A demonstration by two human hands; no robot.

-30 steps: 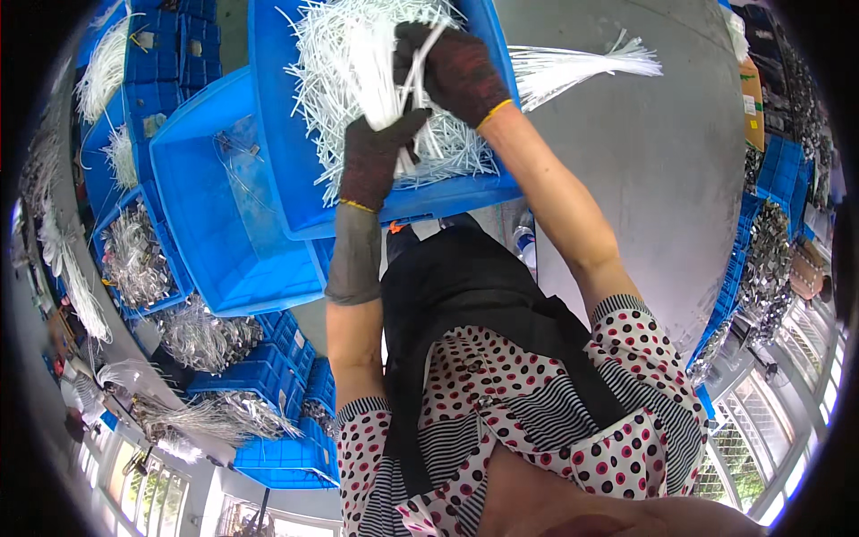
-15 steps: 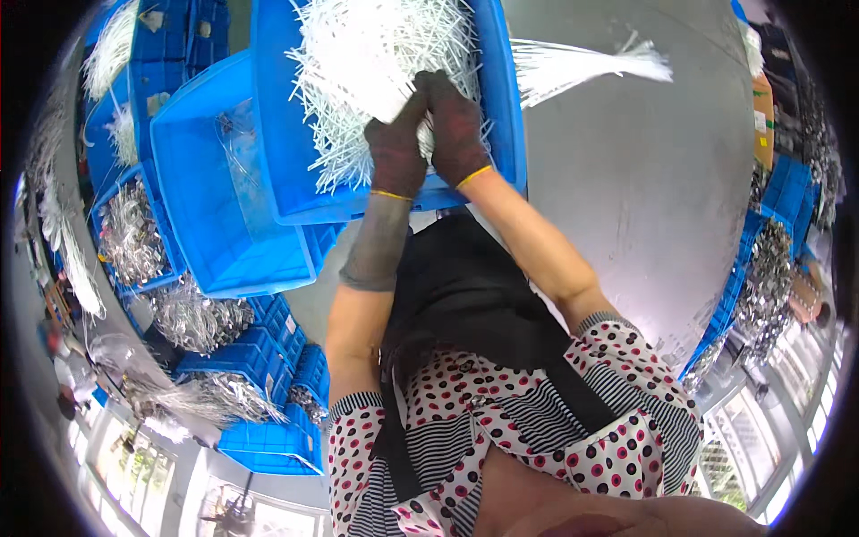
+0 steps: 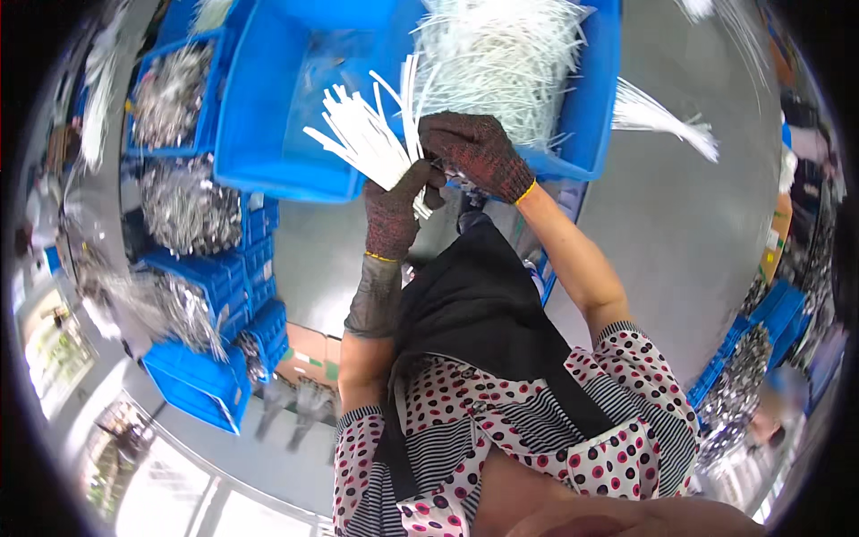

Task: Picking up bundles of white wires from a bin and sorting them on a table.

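Note:
A bundle of thin white plastic strips (image 3: 362,134) fans out from my left hand (image 3: 392,215), which is closed around its lower part in a dark knitted glove. Short strip ends stick out below the fist. Against the bundle's right side is my right hand (image 3: 479,154), gloved too, its fingers curled in at a few strips; the fingertips are partly hidden. Both hands are over the near edge of a blue bin (image 3: 586,166) heaped with loose white strips (image 3: 501,72).
Left of the bin stands another blue bin (image 3: 268,170), tilted, with little in it. Blue crates of silvery pieces (image 3: 190,208) are stacked farther left. White strips (image 3: 662,121) jut out beyond the bin's right side. At the far right are more crates (image 3: 774,313) and a blurred person.
Both hands have come back from the heap toward me, bringing the bundle, now raised and fanned out. The view has shifted, so the bins appear farther right.

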